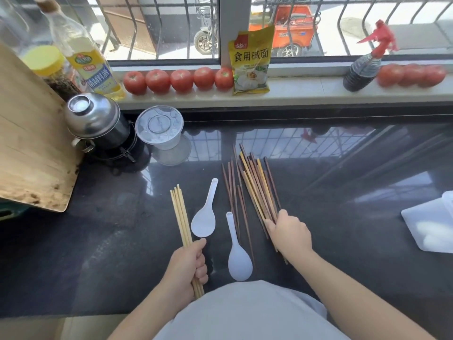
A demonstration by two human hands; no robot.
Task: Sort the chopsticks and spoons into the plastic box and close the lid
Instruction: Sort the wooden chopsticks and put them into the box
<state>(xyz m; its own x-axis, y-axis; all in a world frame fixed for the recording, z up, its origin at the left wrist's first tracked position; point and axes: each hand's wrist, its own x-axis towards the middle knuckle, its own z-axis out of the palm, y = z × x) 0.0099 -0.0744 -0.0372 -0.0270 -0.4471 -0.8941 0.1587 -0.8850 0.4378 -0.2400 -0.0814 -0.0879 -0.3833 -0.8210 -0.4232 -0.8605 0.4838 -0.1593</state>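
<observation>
My left hand (pixel 187 265) grips a bundle of several pale bamboo chopsticks (pixel 180 215), tips pointing away from me. My right hand (pixel 289 235) lies over the near ends of a heap of dark brown and yellow chopsticks (pixel 255 187) on the black counter, fingers curled around them. Several more dark chopsticks (pixel 234 192) lie loose just left of that heap. Two white plastic spoons lie between my hands: one (pixel 204 217) bowl toward me, the other (pixel 238 253) closer to my body. A white plastic box (pixel 431 224) sits at the right edge, partly out of frame.
A wooden cutting board (pixel 31 143) leans at the left, beside a steel pot (pixel 98 121) and an upturned clear plastic container (pixel 163 133). The sill holds tomatoes (pixel 181 79), a yellow packet (pixel 251 60), an oil bottle (pixel 85 57) and a spray bottle (pixel 365 67).
</observation>
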